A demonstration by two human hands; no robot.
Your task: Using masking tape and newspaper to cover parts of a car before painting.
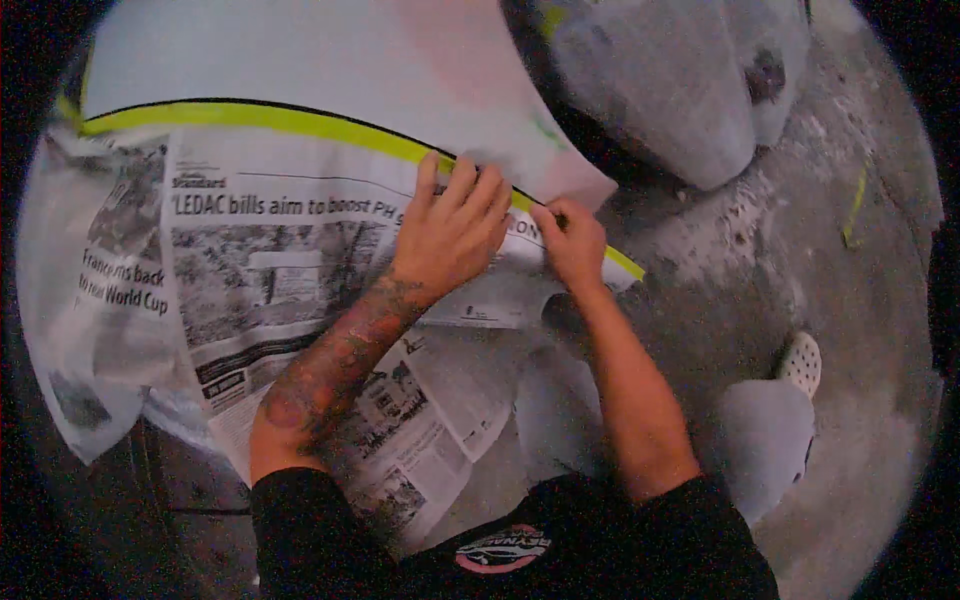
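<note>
A strip of yellow-green masking tape (300, 126) runs along the dark lower edge of a pale, curved panel (300, 52) with pinkish patches. Newspaper sheets (352, 255) hang below the tape. My left hand (457, 217) lies over the tape and the paper's top edge, its fingertips pressed near the panel's edge. To its right, my right hand (571, 236) has thumb and fingers pinched together at the tape and paper edge. Past it, the tape's free end sticks out beyond the panel's corner. What lies between the right fingertips is partly hidden.
A large grey covered shape (660, 90) stands at the upper right. Beneath is a stained concrete floor (862, 315) with a scrap of yellow-green tape (856, 206). My legs and a pale perforated clog (802, 365) show below right. Translucent sheeting (82, 405) hangs at the left.
</note>
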